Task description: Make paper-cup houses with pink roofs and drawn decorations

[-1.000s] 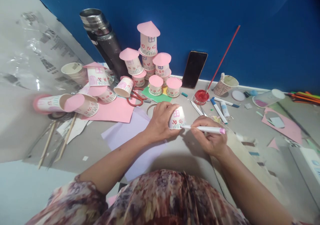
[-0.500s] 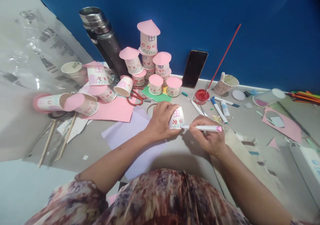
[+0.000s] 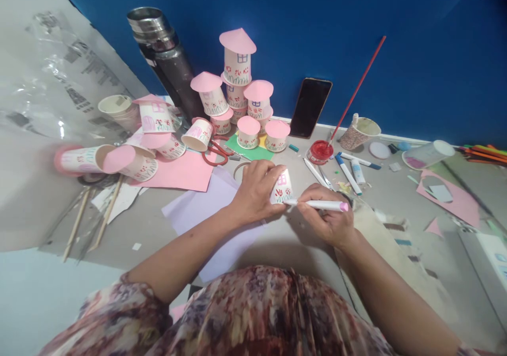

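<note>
In my left hand is a white paper cup, its fingers wrapped round the side. A pink window, red flowers and green strokes are drawn on the cup. My right hand is closed on a white marker pen with a pink end. The pen's tip meets the cup low down, at the green strokes. Lilac paper lies under my left wrist. Beyond my hands stand several stacked paper cups with pink paper tops, one a tall tower with a cone roof.
A dark steel flask leans at the back left, and a phone rests against the blue wall. Red scissors, a red paint pot with a brush, blue markers and a patterned cup lie beyond my hands.
The pen tip has slid slightly left along the cup's lower edge, my right hand moving with it. My left hand still grips the cup. The whole view has shifted slightly.
</note>
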